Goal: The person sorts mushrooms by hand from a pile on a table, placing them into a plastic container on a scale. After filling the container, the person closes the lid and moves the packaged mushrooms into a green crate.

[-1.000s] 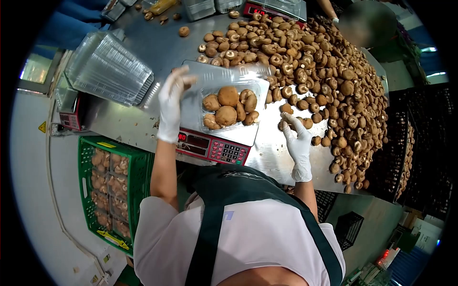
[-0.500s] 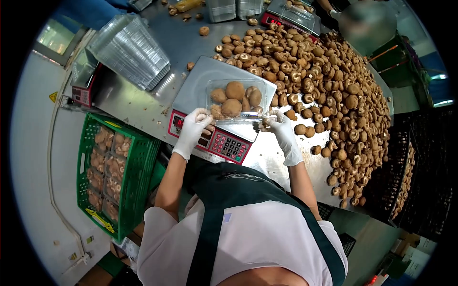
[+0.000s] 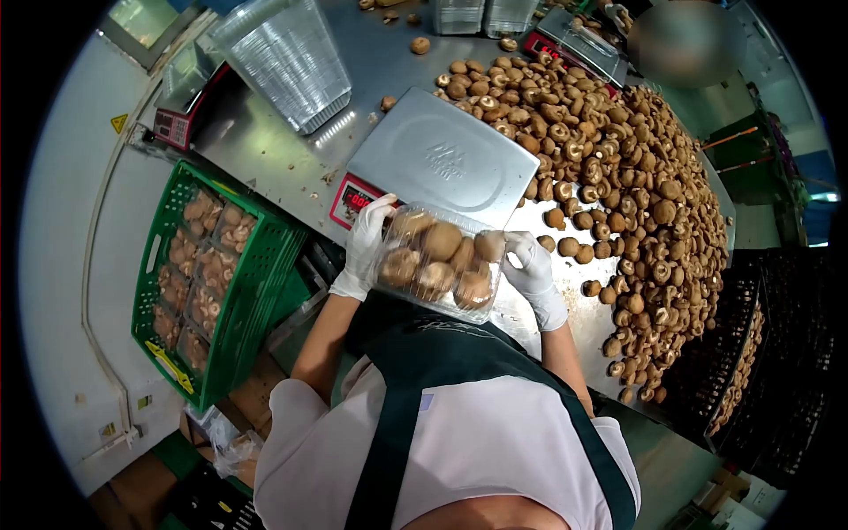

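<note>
A clear plastic box of brown mushrooms [image 3: 439, 261] is held up between my two hands, in front of the scale and close to the dark apron. My left hand [image 3: 366, 249], in a white glove, grips the box's left side with fingers closed on its edge. At the right side, my right hand [image 3: 533, 276], also gloved, pinches the upper right corner. Behind the box, the scale's metal plate [image 3: 446, 159] carries nothing. Its red display [image 3: 358, 200] shows at the left, and the box hides most of the keypad.
A large mushroom pile [image 3: 618, 168] covers the table's right side. Stacked clear boxes [image 3: 287, 62] stand back left. A green crate [image 3: 199, 283] with packed boxes is at the left. Dark crates [image 3: 751, 344] are at the right. Another person's hand [image 3: 618, 12] is at the far back.
The box has come off the scale plate toward my body and its mushrooms sit differently inside. Both hands moved with it. The view has shifted a little.
</note>
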A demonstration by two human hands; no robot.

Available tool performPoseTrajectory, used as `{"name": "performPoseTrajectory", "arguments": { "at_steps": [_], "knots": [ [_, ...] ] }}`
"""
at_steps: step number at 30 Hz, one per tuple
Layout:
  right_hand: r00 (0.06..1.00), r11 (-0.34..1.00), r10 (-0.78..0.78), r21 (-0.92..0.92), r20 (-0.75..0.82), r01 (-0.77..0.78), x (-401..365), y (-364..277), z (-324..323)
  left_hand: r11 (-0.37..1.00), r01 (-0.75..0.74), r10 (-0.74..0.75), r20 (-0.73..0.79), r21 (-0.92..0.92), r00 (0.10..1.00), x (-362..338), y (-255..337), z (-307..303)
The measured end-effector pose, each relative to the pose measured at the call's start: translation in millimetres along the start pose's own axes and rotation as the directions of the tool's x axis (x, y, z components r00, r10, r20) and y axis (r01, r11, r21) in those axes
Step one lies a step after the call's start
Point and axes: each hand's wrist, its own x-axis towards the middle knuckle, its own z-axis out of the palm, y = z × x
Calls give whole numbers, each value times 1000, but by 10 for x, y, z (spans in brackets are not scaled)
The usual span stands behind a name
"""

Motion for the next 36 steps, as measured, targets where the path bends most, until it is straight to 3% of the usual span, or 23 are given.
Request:
{"name": "performPoseTrajectory", "arguments": {
  "at_steps": [2,11,12,13,16,17,18,19,21,22,23,24,25,26,27,28,29,30,31,32,33,35,36],
  "knots": [
    [1000,999,-16,-31,16,16,32,-74,16,998,-14,17,-43,69,999,-59,-15,-63],
    [998,997,-61,46,9,61,236,-268,403,997,14,-29,-214,-70,976,-213,-81,-444],
    [998,997,-69,42,-3,69,268,-289,447,988,107,-128,-209,-109,969,-260,-116,-467],
    [997,996,-76,38,-15,77,298,-312,490,988,118,-138,-224,-101,965,-293,-135,-497],
    [1000,990,-16,143,9,15,322,-344,686,875,228,-353,-239,-428,905,-361,-194,-540],
    [1000,982,20,187,9,-21,326,-349,756,876,233,-361,-255,-422,897,-382,-202,-554],
    [998,974,55,219,33,-61,314,-348,826,656,267,-520,-166,-706,838,-391,-193,-565],
    [998,972,42,229,42,-51,313,-349,890,353,252,-628,-29,-901,778,-372,-156,-591],
    [988,927,78,355,134,-121,341,-349,1009,575,138,-453,-172,-807,875,-373,0,-668],
    [990,925,83,360,117,-120,360,-395,1100,579,87,-328,-133,-810,935,-475,-114,-658],
    [990,923,68,368,125,-110,345,-425,1195,579,38,-195,-94,-815,976,-578,-232,-632],
    [963,856,181,450,200,-254,315,-445,1291,362,24,-220,-61,-932,974,-691,-298,-582],
    [916,763,280,512,287,-394,317,-465,1361,710,313,-303,127,-631,944,-1126,-794,-249],
    [920,878,74,412,384,-242,506,-615,1262,716,311,-313,111,-625,943,-1122,-793,-245],
    [874,679,168,589,455,-438,528,-745,1385,217,338,-520,184,-916,834,-1065,-771,-208],
    [876,675,137,604,462,-424,541,-830,1459,-332,160,-622,343,-930,704,-1020,-751,-197],
    [830,692,154,541,536,-478,539,-912,1517,-267,62,-388,166,-962,906,-801,-313,-566],
    [779,710,172,472,603,-522,551,-984,1574,-232,17,-457,124,-972,881,-790,-397,-531],
    [668,534,239,479,704,-696,597,-1049,1622,-197,-29,-521,80,-980,850,-822,-534,-482],
    [619,619,187,398,763,-677,613,-1029,1677,-368,-77,-628,186,-927,756,-875,-570,-545],
    [562,699,148,316,814,-642,626,-1003,1726,-348,-95,-636,161,-933,755,-904,-665,-645],
    [621,676,108,401,776,-618,722,-1122,1710,-234,-82,-781,137,-969,609,-785,-678,-1070],
    [651,745,81,388,754,-542,699,-1071,1715,-121,-73,-831,61,-990,553,-745,-686,-1293]
  ]
}}
